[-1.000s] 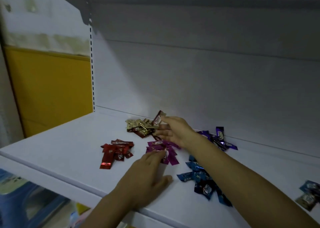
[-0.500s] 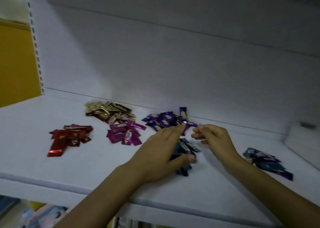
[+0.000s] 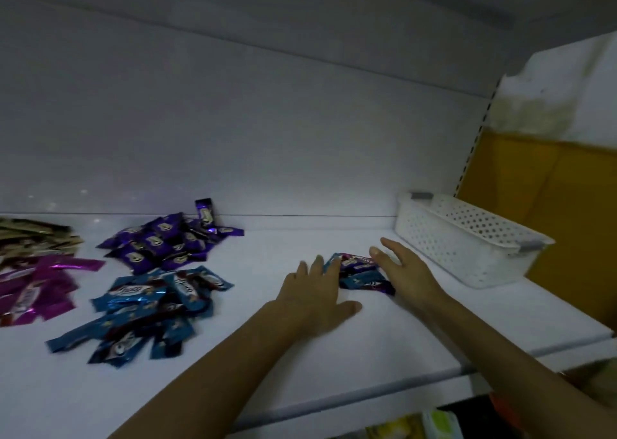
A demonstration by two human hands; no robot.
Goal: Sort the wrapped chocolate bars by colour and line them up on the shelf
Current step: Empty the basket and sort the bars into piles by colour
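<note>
A small heap of mixed blue and purple bars (image 3: 362, 273) lies on the white shelf (image 3: 384, 341) between my two hands. My left hand (image 3: 315, 296) rests flat with straight fingers, its fingertips at the heap's left edge. My right hand (image 3: 402, 268) is spread open against the heap's right side. Further left lie a blue pile (image 3: 150, 308), a purple pile (image 3: 167, 240) with one bar standing against the back wall, a magenta pile (image 3: 36, 285) and a gold pile (image 3: 33, 238) at the frame's left edge.
A white perforated plastic basket (image 3: 467, 238) stands at the right end of the shelf, close to my right hand. A yellow wall shows beyond it. Packets lie on a lower shelf (image 3: 417, 427) at the bottom right.
The view has swung right; the red pile is out of frame and the basket is in. Both hands have moved right from the purple and blue piles to the small mixed heap.
</note>
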